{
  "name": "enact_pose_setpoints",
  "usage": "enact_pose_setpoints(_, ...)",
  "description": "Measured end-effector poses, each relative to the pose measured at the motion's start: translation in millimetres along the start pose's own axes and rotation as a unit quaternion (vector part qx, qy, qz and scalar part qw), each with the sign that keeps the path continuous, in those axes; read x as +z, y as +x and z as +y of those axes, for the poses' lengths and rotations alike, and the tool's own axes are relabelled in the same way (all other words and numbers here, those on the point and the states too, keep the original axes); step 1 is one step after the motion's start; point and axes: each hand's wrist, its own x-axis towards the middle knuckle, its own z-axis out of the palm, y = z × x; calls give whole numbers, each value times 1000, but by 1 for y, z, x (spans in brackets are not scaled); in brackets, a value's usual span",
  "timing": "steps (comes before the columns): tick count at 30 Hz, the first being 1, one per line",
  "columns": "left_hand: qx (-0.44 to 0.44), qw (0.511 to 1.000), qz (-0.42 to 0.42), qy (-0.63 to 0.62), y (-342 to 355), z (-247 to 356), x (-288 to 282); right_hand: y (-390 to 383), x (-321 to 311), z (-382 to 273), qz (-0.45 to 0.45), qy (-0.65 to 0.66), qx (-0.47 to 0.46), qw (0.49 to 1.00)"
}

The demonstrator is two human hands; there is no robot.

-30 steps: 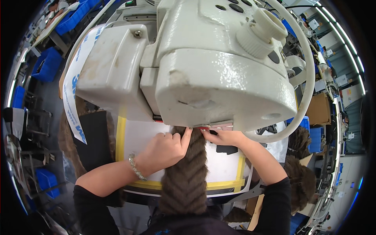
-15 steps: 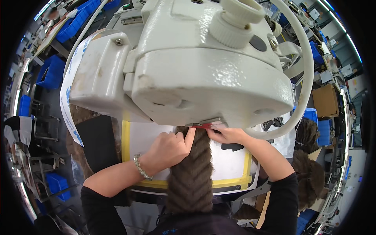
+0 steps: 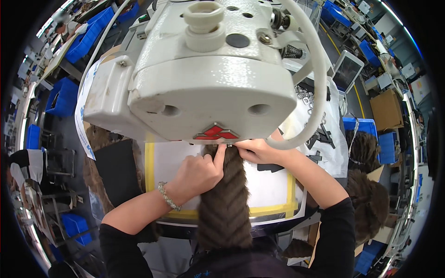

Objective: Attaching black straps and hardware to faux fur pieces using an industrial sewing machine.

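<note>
A long strip of brown fur (image 3: 225,199) with a chevron pattern runs from my lap up under the head of a white sewing machine (image 3: 218,92). My left hand (image 3: 199,173), a beaded bracelet at its wrist, rests on the strip's left edge. Its index finger points forward onto the fur, the other fingers are curled, and the thumb is hidden. At the strip's right edge, close under the machine head, my right hand (image 3: 259,152) pinches the fur. The machine head covers the fur's far end, and little of the needle area shows.
Yellow tape (image 3: 149,171) borders the white work surface (image 3: 174,155). Black panel (image 3: 117,171) and more fur lie left. Small black parts (image 3: 320,136) and metal rings (image 3: 304,95) lie right, near fur pieces (image 3: 366,199) and a blue bin (image 3: 359,125). A white cable (image 3: 320,92) loops beside the machine.
The view has shifted, so the machine head appears further left and more of the right side shows. Both hands stay at the fur strip, close to the machine.
</note>
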Motion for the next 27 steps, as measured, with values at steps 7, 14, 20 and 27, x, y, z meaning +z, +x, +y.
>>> enact_pose_setpoints(7, -20, 1000, -8, -21, 4, -1, -4, 7, -1, 2, 91, -21, -74, 993)
enact_pose_setpoints(14, 2, 1000, -30, 5, 6, -3, -3, 3, 6, 9, 119, -17, -88, 989)
enact_pose_setpoints(20, 17, 1000, -4, -1, 2, -8, 1, 7, 11, 8, 103, -10, -82, 991)
enact_pose_setpoints(27, 9, 997, -67, 28, -4, 4, -12, -1, 5, -5, 78, -13, -89, 993)
